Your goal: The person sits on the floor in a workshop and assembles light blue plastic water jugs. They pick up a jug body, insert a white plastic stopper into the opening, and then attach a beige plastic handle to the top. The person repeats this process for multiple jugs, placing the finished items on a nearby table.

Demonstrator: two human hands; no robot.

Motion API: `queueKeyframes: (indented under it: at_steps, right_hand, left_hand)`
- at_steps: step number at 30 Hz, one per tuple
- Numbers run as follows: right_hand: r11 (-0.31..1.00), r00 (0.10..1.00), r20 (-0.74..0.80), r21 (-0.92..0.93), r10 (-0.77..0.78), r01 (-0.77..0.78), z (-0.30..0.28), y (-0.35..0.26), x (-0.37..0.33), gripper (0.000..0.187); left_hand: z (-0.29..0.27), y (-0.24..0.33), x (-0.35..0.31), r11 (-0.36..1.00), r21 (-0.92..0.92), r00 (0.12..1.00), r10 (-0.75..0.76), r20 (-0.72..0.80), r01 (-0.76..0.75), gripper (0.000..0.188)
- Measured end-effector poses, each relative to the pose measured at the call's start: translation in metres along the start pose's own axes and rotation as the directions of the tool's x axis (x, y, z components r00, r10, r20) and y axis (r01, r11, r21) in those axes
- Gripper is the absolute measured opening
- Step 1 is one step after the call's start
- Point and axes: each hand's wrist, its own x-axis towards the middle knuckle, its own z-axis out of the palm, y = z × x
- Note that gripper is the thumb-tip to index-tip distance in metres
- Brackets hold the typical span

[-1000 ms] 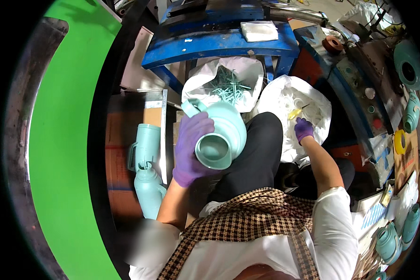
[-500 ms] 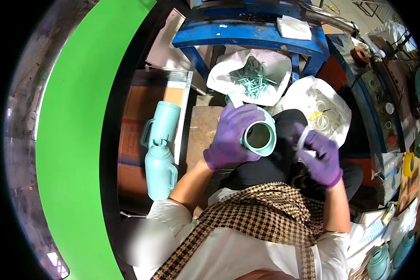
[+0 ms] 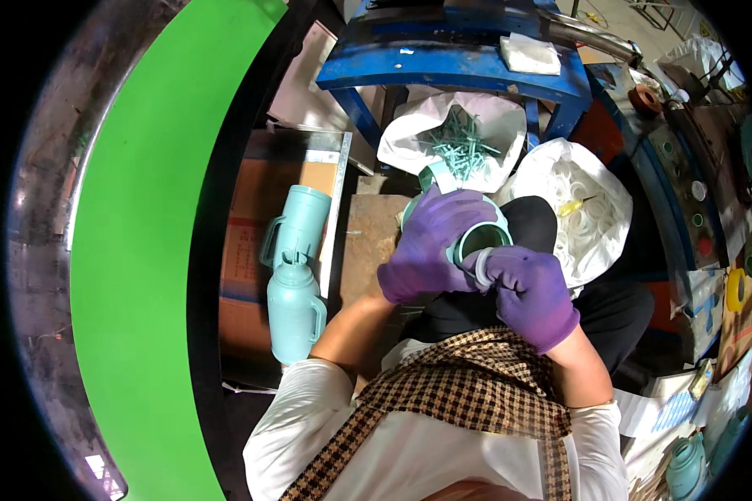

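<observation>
My left hand (image 3: 433, 246), in a purple glove, is wrapped round a pale teal jug body (image 3: 500, 219) tilted with its round mouth toward me. The jug's loop handle (image 3: 436, 175) sticks out beyond my fingers. My right hand (image 3: 533, 296), also gloved in purple, pinches a whitish plastic ring (image 3: 481, 269) against the near side of the mouth. Whether the ring sits inside the rim or only touches it, I cannot tell. The jug rests over my dark-trousered lap, and my left hand hides much of its body.
Two teal jugs (image 3: 294, 313) lie on a cardboard box (image 3: 246, 196) at left, beside a green belt (image 3: 134, 275). Ahead, one white bag (image 3: 397, 140) holds teal strips; another (image 3: 614, 209) holds white rings and a yellow-handled tool (image 3: 570, 208). A blue table (image 3: 443, 71) stands behind.
My right hand has moved left and nearer the jug, bringing the ring from beside it to its mouth. My left hand keeps its hold on the jug.
</observation>
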Motion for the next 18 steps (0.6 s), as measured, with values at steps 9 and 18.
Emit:
queueKeyframes:
  at_steps: [9, 18]
  right_hand:
    - [0.937, 0.989, 0.088, -0.339, 0.12, -0.084, 0.019, 0.023, -0.009, 0.012]
    - [0.965, 0.995, 0.103, -0.258, -0.011, 0.037, 0.014, 0.039, -0.056, 0.014]
  left_hand:
    - [0.008, 0.0, 0.006, 0.998, 0.061, 0.993, 0.014, 0.115, -0.021, 0.061]
    - [0.031, 0.011, -0.003, 0.963, 0.24, 0.977, 0.077, 0.198, -0.125, 0.053]
